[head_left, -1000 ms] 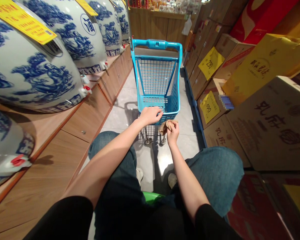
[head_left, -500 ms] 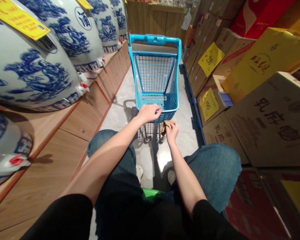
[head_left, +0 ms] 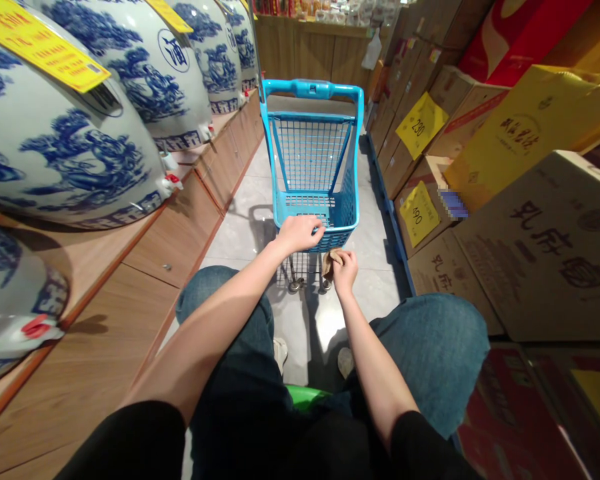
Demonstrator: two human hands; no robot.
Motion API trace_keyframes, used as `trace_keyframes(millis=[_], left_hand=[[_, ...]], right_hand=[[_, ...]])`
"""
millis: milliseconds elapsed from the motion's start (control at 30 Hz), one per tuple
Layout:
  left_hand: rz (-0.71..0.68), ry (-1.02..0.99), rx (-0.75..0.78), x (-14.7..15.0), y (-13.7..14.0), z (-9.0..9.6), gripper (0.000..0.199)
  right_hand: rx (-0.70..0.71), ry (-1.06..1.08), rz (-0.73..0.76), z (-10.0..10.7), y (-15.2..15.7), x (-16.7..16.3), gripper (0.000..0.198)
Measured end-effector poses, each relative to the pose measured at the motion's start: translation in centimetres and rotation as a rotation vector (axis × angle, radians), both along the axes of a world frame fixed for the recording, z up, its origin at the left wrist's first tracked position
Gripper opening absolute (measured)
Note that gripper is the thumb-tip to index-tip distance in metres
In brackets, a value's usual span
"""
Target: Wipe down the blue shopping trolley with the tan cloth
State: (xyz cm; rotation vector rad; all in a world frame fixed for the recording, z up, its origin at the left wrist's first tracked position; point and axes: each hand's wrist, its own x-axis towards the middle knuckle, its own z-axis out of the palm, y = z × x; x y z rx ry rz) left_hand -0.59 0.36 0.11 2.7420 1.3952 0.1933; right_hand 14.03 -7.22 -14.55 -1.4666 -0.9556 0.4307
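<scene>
A blue shopping cart stands in front of me, its handle at the far end and its plastic basket towards me. My left hand lies at the basket's near rim with its fingers curled over the edge. Just below and to the right, my right hand pinches a crumpled brown cloth. The cloth hangs close to the basket's near lower side; whether it touches the plastic I cannot tell. The cart's wheels show underneath.
Large blue-and-white porcelain jars with red-handled taps line a wooden cabinet on my left. Stacked cartons and a yellow bag crowd the right. Under me, part of a green seat shows between my legs.
The whole view has shifted slightly, so everything sits a little lower in the picture. Both hands keep nearly the same place at the cart, and the right still holds the cloth.
</scene>
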Motion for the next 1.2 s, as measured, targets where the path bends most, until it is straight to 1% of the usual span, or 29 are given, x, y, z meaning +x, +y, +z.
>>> trace_keyframes(millis=[67, 167, 233, 267, 300, 400, 467, 533, 633, 700, 733, 767, 867, 933, 1000, 1067, 1133, 1200], left_hand=[[-0.005, 0.005, 0.005, 0.0, 0.0, -0.1, 0.039], [-0.012, 0.0, 0.004, -0.1, -0.1, -0.2, 0.039], [-0.01, -0.012, -0.001, 0.0, 0.0, -0.2, 0.039], [-0.009, -0.018, -0.004, 0.0, 0.0, -0.3, 0.039], [-0.007, -0.021, -0.006, 0.0, 0.0, -0.3, 0.039], [-0.002, -0.018, -0.008, -0.1, 0.0, -0.2, 0.039], [0.001, -0.01, -0.005, -0.1, -0.1, -0.1, 0.038], [-0.003, 0.001, -0.003, -0.2, -0.1, 0.0, 0.038], [-0.007, 0.001, 0.002, -0.2, -0.1, -0.1, 0.039], [-0.005, -0.009, -0.002, -0.1, -0.1, -0.1, 0.039], [-0.003, -0.013, -0.005, -0.1, -0.1, -0.1, 0.04], [-0.001, -0.016, -0.009, 0.0, 0.0, -0.1, 0.04], [-0.002, -0.01, -0.012, 0.0, -0.1, 0.0, 0.041], [-0.006, 0.001, -0.011, -0.1, -0.2, 0.1, 0.041], [-0.013, 0.008, -0.009, -0.2, -0.3, 0.1, 0.041], [-0.021, 0.006, -0.009, -0.2, -0.3, 0.1, 0.041], [-0.021, -0.001, -0.007, -0.2, -0.3, 0.0, 0.041], [-0.014, -0.004, -0.003, 0.0, -0.2, -0.2, 0.041]], right_hand=[[0.073, -0.025, -0.019, 1.3, 0.1, 0.3, 0.011], [0.26, -0.101, -0.067, 3.8, 0.7, 1.4, 0.01], [0.334, -0.124, -0.085, 4.4, 1.1, 1.8, 0.009], [0.325, -0.118, -0.084, 4.1, 1.1, 1.8, 0.008], [0.278, -0.103, -0.072, 3.6, 1.1, 1.6, 0.007], [0.051, -0.046, -0.021, 1.3, 0.6, 0.7, 0.009], [-0.023, -0.025, -0.009, 0.7, 0.3, 0.2, 0.01], [0.013, -0.03, -0.029, 1.3, 0.3, 0.3, 0.007], [0.166, -0.095, -0.069, 3.5, 0.8, 1.2, 0.007], [0.239, -0.124, -0.081, 4.3, 1.1, 1.7, 0.006], [0.222, -0.112, -0.08, 4.1, 1.2, 1.8, 0.006], [0.172, -0.085, -0.075, 3.7, 1.2, 1.7, 0.007], [-0.029, 0.012, -0.058, 1.2, 0.9, 0.9, 0.012], [-0.08, 0.04, -0.062, -0.1, 0.6, 0.2, 0.014], [-0.066, 0.046, -0.083, -0.2, 0.6, -0.1, 0.012], [-0.032, 0.042, -0.105, 0.7, 0.7, 0.2, 0.007], [0.055, 0.011, -0.121, 2.1, 1.0, 0.8, 0.003], [0.161, -0.038, -0.133, 3.0, 1.2, 1.4, 0.004]])
